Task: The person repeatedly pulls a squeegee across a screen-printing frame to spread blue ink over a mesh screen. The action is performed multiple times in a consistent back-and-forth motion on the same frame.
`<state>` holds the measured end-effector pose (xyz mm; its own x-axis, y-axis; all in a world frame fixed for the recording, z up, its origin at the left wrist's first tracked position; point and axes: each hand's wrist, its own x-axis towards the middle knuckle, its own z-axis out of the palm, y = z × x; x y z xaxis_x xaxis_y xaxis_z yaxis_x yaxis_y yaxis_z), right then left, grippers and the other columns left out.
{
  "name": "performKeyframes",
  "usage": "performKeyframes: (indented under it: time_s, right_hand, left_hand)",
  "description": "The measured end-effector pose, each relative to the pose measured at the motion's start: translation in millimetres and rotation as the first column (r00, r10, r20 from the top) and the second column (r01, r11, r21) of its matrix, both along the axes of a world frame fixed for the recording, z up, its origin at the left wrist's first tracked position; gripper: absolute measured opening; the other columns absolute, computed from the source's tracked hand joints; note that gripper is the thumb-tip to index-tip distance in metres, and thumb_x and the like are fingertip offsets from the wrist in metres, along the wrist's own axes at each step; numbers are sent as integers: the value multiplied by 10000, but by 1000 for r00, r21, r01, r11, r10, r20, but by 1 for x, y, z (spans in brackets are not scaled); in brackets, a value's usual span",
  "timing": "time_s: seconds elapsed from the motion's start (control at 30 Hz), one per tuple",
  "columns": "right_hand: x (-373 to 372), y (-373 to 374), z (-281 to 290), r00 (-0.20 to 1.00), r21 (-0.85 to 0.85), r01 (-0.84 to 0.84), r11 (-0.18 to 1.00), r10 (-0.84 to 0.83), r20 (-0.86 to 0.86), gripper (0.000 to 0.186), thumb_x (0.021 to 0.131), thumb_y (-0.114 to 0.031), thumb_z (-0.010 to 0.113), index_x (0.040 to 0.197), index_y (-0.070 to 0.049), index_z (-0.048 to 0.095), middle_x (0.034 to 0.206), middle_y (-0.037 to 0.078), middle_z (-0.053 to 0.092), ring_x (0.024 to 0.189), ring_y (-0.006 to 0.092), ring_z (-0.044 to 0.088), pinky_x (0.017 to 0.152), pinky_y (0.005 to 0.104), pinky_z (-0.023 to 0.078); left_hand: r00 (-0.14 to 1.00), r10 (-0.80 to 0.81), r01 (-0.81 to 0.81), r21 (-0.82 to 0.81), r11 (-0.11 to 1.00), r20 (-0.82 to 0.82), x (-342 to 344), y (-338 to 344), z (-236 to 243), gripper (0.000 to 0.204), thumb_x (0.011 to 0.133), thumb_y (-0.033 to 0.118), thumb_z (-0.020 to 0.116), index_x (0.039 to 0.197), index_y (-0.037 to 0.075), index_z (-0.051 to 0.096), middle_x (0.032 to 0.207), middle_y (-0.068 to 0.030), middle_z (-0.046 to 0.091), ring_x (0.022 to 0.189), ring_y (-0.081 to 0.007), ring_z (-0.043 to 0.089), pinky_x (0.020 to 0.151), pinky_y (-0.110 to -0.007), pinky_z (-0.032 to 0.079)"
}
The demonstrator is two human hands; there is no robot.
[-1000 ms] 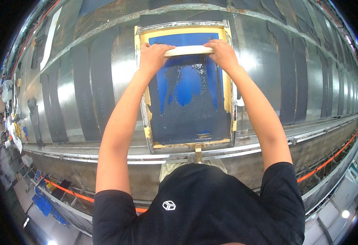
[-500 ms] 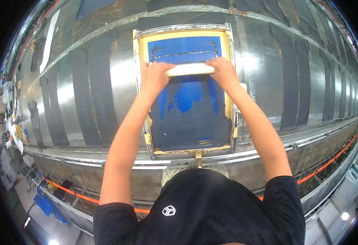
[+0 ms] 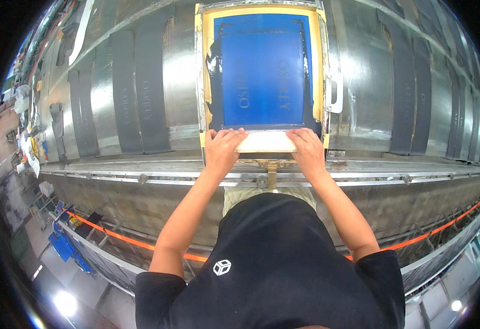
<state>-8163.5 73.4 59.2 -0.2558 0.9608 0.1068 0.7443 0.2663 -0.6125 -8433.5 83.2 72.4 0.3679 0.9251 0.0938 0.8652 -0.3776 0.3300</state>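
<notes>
Both my hands grip a pale squeegee (image 3: pixel 266 142) at the near end of a screen printing frame (image 3: pixel 200 71). My left hand (image 3: pixel 222 149) closes round its left end, and my right hand (image 3: pixel 308 149) round its right end. The squeegee's far edge meets the screen, where dark ink (image 3: pixel 213 104) lies along the sides and in a band beside the blade. Beyond it, the blue mesh (image 3: pixel 264 71) shows lettering in two columns. Yellow tape lines the inside of the frame. My fingers hide the squeegee's ends.
A long metal table (image 3: pixel 182 93) runs left and right, with dark fabric strips (image 3: pixel 124 93) on both sides of the frame. A white handle (image 3: pixel 336 94) sits at the frame's right. A metal rail (image 3: pixel 180 180) and a brass-coloured clamp (image 3: pixel 272 174) lie along the near edge.
Both hands have drawn the squeegee toward me, from the upper part of the screen to its near end. The dark ink that covered the mesh is wiped away, leaving it blue.
</notes>
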Motion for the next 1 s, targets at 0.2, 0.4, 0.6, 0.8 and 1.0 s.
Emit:
performKeyframes:
  time_s: [0.2, 0.4, 0.6, 0.8, 1.0]
  right_hand:
    - [5, 106, 4, 996, 141, 17, 990, -29, 85, 457, 655, 60, 693, 1084, -94, 725, 1098, 117, 677, 1063, 309, 631, 917, 407, 524]
    - [13, 275, -9, 988, 81, -14, 997, 1, 157, 274, 731, -167, 806, 995, -111, 758, 989, 112, 697, 998, 315, 644, 886, 419, 521]
    - [17, 321, -6, 984, -86, 68, 994, -53, 169, 262, 778, -304, 814, 986, -149, 779, 950, 129, 723, 919, 348, 677, 819, 446, 542]
    - [18, 312, -18, 986, -55, 66, 996, -57, 157, 287, 778, -303, 817, 1027, -167, 783, 975, 120, 731, 926, 340, 684, 841, 433, 547]
    - [13, 219, -15, 978, -56, 47, 997, -34, 207, 316, 737, -153, 827, 1046, -143, 762, 1029, 92, 722, 999, 313, 664, 888, 407, 529]
  left_hand:
    - [999, 8, -13, 110, 994, 50, 1, 102, 1, 418, 744, -63, 634, 1055, 184, 764, 1078, 3, 751, 999, -197, 691, 809, -361, 526]
    - [996, 92, -91, -58, 994, 14, 0, 271, -11, 240, 828, 261, 741, 1060, 305, 784, 958, -45, 752, 887, -287, 714, 781, -425, 569]
    - [992, 98, -110, -146, 983, -83, 12, 320, -3, 248, 819, 301, 759, 1066, 299, 784, 941, -55, 756, 901, -287, 714, 796, -421, 566]
    - [992, 79, -95, -161, 982, -102, 13, 315, -2, 249, 807, 266, 756, 1052, 289, 789, 954, -46, 759, 916, -280, 714, 808, -410, 566]
    - [990, 77, -98, -179, 979, -120, 10, 230, -4, 280, 787, 192, 770, 1044, 300, 792, 962, -46, 743, 903, -300, 703, 803, -433, 568]
